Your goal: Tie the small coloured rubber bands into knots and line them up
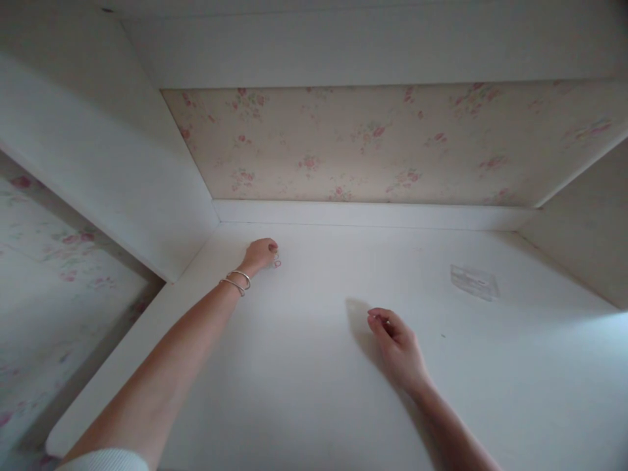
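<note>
My left hand [261, 254], with two thin bangles [239, 282] at the wrist, reaches to the back left of the white desk top [294, 379]. Its fingers are closed and face the surface. Right beside the fingertips lie small thin loops [277, 263], one of them reddish; whether the fingers grip one is hidden. Nearer to me and to the right, my right hand [397, 343] hovers a little over the desk, thumb and fingertips pinched together. Anything in that pinch is too small to name.
A clear plastic case [474, 282] lies on the desk at the right, with a tiny greenish speck [443, 335] in front of it. White side panels [108, 150] and a low back ledge [373, 214] bound the desk. Floral wallpaper [338, 144] shows behind.
</note>
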Demonstrator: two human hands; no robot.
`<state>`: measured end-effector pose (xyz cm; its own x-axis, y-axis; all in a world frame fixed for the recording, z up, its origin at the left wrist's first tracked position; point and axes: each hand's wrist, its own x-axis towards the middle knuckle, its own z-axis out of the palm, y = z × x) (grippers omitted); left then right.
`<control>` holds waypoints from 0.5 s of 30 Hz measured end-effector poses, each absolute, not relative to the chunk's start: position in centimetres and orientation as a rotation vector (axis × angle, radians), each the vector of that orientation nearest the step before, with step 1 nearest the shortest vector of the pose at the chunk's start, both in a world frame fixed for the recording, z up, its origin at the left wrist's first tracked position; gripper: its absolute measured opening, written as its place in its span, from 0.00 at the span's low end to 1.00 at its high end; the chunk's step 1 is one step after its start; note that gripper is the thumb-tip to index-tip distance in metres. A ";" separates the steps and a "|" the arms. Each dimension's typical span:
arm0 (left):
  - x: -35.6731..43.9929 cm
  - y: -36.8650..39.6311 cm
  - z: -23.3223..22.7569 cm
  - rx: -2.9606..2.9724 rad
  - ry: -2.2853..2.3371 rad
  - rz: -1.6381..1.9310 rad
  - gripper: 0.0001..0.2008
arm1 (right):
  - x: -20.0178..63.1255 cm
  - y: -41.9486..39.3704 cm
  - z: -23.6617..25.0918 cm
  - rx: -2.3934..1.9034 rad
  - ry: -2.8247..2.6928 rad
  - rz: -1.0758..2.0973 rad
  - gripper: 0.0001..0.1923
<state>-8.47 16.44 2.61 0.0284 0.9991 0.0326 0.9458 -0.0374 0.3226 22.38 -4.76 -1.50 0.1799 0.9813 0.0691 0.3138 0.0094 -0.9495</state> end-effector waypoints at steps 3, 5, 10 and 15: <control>-9.3 16.2 3.1 2.078 1.973 0.430 0.12 | 22.4 -4.6 -1.4 -1.494 -1.328 0.862 0.16; -9.7 15.8 3.1 2.074 1.939 0.445 0.13 | 22.3 -4.6 -1.5 -1.502 -1.351 0.854 0.16; -11.2 14.9 2.6 2.053 1.855 0.565 0.14 | 22.2 -4.5 -1.8 -1.531 -1.421 0.807 0.17; -12.3 14.8 2.1 2.238 1.699 0.458 0.17 | 22.2 -4.6 -1.5 -1.551 -1.484 0.764 0.17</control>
<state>-12.31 14.83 2.09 0.2522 0.9648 0.0746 0.8714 -0.2600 0.4160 22.17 -4.61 -1.50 0.1149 0.9863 0.1187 0.4766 0.0501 -0.8777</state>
